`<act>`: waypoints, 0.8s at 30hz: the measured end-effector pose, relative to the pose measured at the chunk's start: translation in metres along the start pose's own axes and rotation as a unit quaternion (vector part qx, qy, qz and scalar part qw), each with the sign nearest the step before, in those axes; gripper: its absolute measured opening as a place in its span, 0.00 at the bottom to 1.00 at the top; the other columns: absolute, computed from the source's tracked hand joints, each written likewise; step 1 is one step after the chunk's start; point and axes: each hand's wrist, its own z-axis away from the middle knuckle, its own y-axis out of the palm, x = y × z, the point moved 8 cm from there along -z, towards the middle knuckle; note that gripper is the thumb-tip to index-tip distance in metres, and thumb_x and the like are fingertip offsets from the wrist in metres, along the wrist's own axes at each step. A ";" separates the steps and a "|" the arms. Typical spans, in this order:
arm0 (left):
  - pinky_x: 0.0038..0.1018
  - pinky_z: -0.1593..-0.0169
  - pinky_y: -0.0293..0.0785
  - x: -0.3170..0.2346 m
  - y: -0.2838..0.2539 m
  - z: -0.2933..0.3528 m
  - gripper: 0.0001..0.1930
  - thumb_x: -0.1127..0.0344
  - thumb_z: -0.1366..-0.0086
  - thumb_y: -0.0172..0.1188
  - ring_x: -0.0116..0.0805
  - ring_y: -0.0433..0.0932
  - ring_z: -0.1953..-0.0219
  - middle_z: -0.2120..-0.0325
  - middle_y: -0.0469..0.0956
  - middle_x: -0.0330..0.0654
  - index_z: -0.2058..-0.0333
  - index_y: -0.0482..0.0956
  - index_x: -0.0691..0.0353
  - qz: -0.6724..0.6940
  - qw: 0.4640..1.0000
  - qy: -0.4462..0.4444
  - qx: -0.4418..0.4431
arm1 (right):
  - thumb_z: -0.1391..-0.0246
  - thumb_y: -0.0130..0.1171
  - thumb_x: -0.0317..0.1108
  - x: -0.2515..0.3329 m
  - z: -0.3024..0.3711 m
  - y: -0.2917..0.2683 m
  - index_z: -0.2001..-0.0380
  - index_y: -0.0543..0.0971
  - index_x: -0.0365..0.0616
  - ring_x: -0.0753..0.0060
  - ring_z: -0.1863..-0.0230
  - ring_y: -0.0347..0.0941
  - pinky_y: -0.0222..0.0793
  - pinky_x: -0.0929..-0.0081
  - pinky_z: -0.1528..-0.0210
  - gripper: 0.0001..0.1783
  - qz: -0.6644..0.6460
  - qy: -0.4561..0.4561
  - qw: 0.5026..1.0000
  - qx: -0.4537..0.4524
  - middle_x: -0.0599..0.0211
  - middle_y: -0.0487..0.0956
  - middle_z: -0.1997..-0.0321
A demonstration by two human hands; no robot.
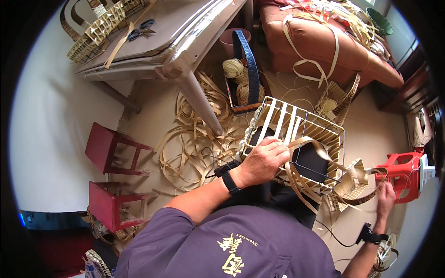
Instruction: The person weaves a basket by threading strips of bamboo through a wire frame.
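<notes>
A rectangular wire-frame basket rests in front of me, its sides wrapped with pale woven strips. Several white strips cross the left part of its open wire face, and dark fabric shows through the rest. My left hand is closed at the near-left part of the frame, pinching a tan flat strip. That strip loops away to the right toward my right hand, which is raised off to the side with its fingers closed around the strip's far length. Its fingertips are small and partly blurred.
Loose tan strips lie heaped on the floor beside a table leg. Scissors sit on the table. Two red stools stand left, a red plastic stool right. A small woven basket is near my right hand.
</notes>
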 end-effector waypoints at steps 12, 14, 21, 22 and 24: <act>0.42 0.32 0.78 -0.010 -0.007 -0.011 0.07 0.70 0.34 0.68 0.43 0.88 0.45 0.50 0.90 0.42 0.58 0.84 0.60 -0.003 1.000 0.017 0.014 | 0.44 0.59 0.12 0.096 0.058 0.017 0.41 0.85 0.39 0.65 0.47 0.85 0.80 0.68 0.43 0.27 0.029 -0.081 0.995 0.047 0.58 0.86 0.43; 0.42 0.32 0.78 -0.012 -0.007 -0.015 0.07 0.70 0.34 0.68 0.43 0.88 0.45 0.48 0.90 0.42 0.58 0.84 0.61 -0.004 1.000 0.027 0.012 | 0.47 0.59 0.09 0.158 0.060 0.044 0.38 0.85 0.40 0.67 0.46 0.85 0.81 0.69 0.43 0.32 0.031 -0.102 0.993 0.050 0.59 0.85 0.41; 0.42 0.31 0.78 -0.011 -0.003 -0.015 0.06 0.71 0.33 0.66 0.42 0.88 0.43 0.45 0.89 0.42 0.58 0.83 0.62 -0.003 0.999 0.030 0.018 | 0.47 0.80 0.43 0.249 0.056 0.206 0.61 0.83 0.48 0.60 0.66 0.83 0.79 0.61 0.65 0.18 0.186 -0.311 0.926 0.106 0.66 0.79 0.67; 0.42 0.31 0.78 -0.008 -0.005 -0.015 0.06 0.71 0.33 0.66 0.42 0.88 0.43 0.45 0.89 0.42 0.58 0.83 0.62 -0.009 0.999 0.031 0.016 | 0.46 0.78 0.42 0.250 0.056 0.217 0.62 0.82 0.49 0.61 0.67 0.82 0.77 0.62 0.66 0.16 0.178 -0.332 0.921 0.097 0.66 0.77 0.68; 0.43 0.31 0.77 -0.009 -0.002 -0.015 0.05 0.71 0.33 0.66 0.41 0.87 0.43 0.44 0.89 0.42 0.59 0.83 0.61 -0.002 1.000 0.028 0.011 | 0.45 0.72 0.34 0.235 0.058 0.234 0.65 0.81 0.49 0.63 0.67 0.81 0.75 0.62 0.66 0.09 0.207 -0.342 0.912 0.092 0.67 0.77 0.68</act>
